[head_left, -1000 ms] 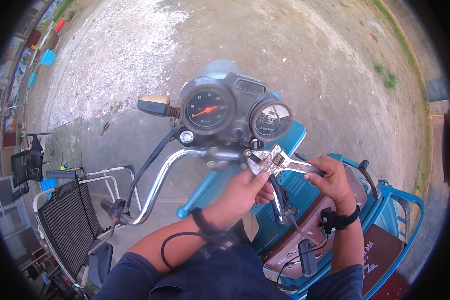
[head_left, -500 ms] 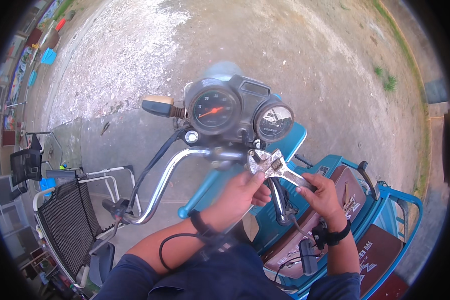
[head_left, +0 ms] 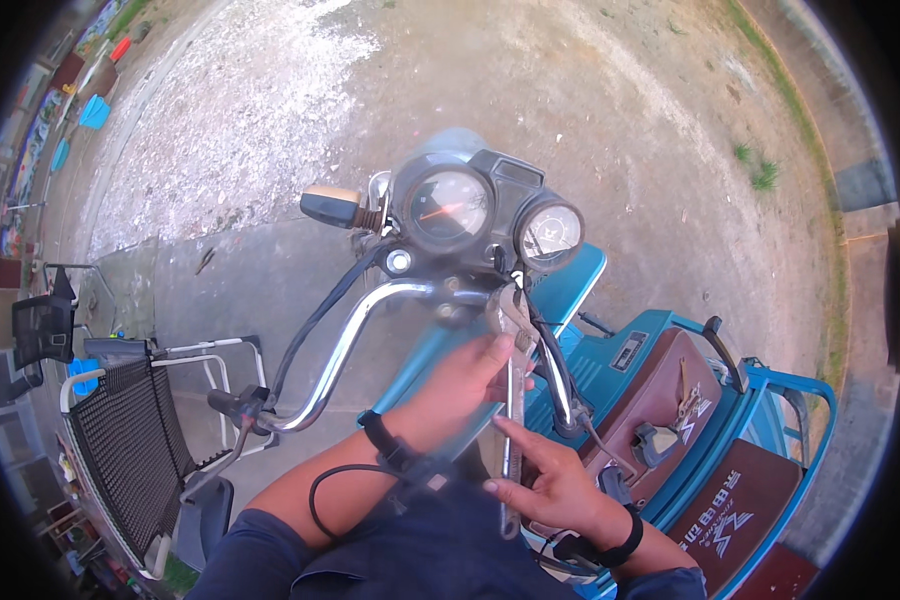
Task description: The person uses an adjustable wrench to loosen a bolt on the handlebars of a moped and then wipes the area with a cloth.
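An adjustable wrench points down toward me, its jaws at the handlebar clamp below the gauges. Whether the jaws grip a nut there is hard to tell. My left hand is closed around the wrench just below its head, with the thumb on top and the other fingers partly hidden. Lower down, my right hand has its index finger and thumb against the wrench's handle. The chrome handlebar curves out to the left, and its right side runs beside the wrench.
A round speedometer and a smaller gauge sit ahead of the handlebar, beside an orange turn signal. A blue vehicle with brown seats stands at right. A black mesh chair is at left.
The wrench has swung from pointing right to pointing down toward me. My right hand has moved down and left with its handle; my left hand stays near the wrench's head.
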Demonstrator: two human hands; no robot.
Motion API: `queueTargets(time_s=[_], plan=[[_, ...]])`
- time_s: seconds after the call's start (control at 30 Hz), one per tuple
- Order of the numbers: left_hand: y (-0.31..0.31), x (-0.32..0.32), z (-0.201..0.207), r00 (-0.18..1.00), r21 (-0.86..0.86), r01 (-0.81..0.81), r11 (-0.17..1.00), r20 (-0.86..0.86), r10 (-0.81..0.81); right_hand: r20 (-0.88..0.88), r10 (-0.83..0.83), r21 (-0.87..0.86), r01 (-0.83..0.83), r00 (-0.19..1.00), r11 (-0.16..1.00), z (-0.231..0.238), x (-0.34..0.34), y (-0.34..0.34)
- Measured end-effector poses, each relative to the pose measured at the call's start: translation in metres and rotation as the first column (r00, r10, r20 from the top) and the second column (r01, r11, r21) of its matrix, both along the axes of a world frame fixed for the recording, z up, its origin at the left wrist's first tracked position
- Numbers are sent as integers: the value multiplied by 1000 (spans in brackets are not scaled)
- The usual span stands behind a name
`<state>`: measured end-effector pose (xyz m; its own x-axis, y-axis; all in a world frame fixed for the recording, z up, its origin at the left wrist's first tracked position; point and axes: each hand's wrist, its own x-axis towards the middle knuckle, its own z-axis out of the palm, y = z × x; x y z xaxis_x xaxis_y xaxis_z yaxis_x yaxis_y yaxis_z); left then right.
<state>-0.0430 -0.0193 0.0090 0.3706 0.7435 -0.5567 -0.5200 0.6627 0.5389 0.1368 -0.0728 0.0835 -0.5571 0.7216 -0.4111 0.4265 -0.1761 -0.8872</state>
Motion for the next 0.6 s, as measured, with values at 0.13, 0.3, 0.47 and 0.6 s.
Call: queueTargets(time_s=[0.13, 0.3, 0.47, 0.6], plan=[[13, -15, 5, 995, -53, 16, 998, 99, -10, -106, -46, -235, 21, 993, 972, 13, -38, 3], [16, -17, 8, 998, -16, 27, 999, 56, -26, -164, -218, -420, 132, 962, 898, 31, -37, 10], [11, -7, 31, 998, 25, 51, 998, 23, -52, -174, -191, -339, 123, 966, 933, 30, -3, 3], [8, 0, 20, 999, 88, 25, 996, -36, -22, -214, -375, -446, 252, 902, 859, 25, -4, -5]])
